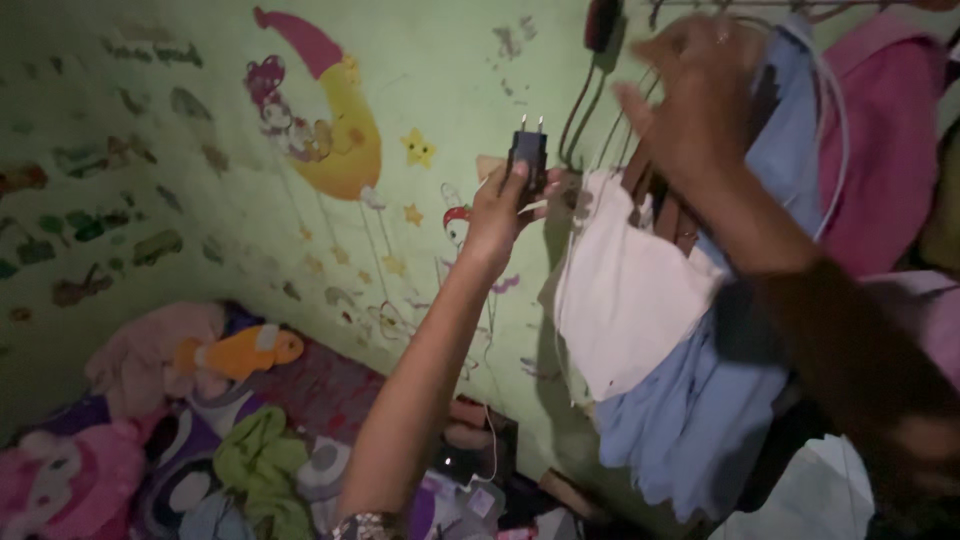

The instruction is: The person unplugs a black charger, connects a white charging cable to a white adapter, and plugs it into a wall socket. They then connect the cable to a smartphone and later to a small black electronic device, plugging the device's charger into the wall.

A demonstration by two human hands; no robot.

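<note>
You hold one black charger plug up against a green bedroom wall

Your left hand [503, 210] grips the charger plug [527, 158] by its body, two prongs pointing up, its white cable [492, 425] trailing down; it looks unplugged, not yet in any socket. Your right hand [690, 95], blurred, fingers spread, reaches among hanging clothes [690, 400]; whether it grasps anything, I cannot tell. One moon sticker [335, 115] is on the wall, one orange fish toy [240, 352] lies below

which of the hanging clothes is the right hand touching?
The light blue garment hanging between the others. The right hand is raised against its top; the white cloth hangs lower left, the pink garment further right, untouched.
</note>
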